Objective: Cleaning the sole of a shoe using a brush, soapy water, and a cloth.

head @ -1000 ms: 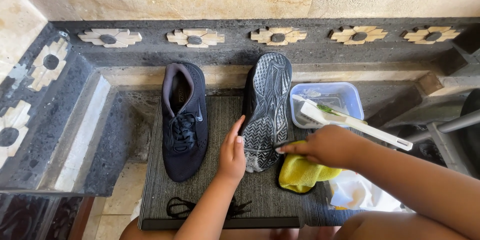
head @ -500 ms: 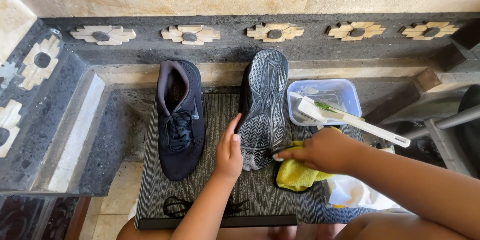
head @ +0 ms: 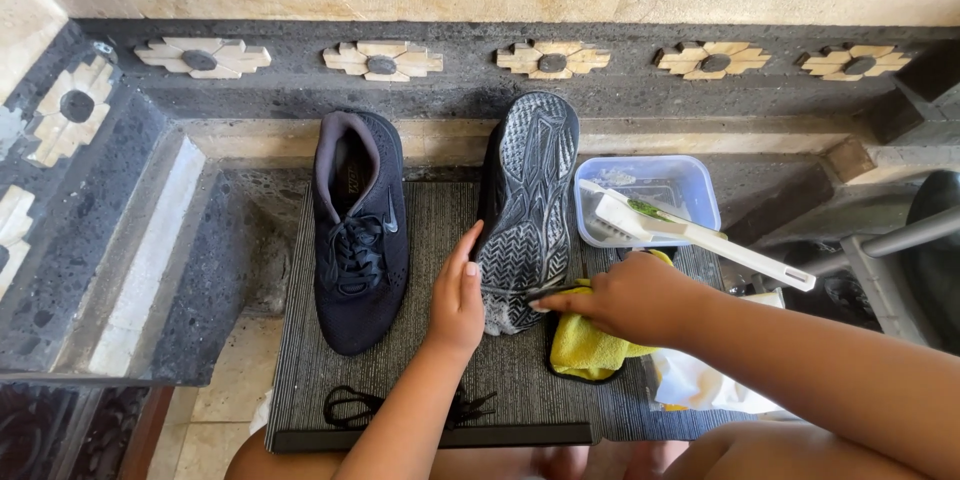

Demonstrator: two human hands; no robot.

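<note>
My left hand (head: 458,295) fills the strip of mat (head: 300,360) between the upright shoe (head: 358,228) and the overturned shoe (head: 528,210). Toward the mat's right edge, my right hand (head: 625,298), a yellow cloth (head: 592,350), a tub (head: 650,198) and a brush (head: 700,235) crowd my way. Loose laces (head: 360,405) lie at the front edge; the left edge is bare.
</note>
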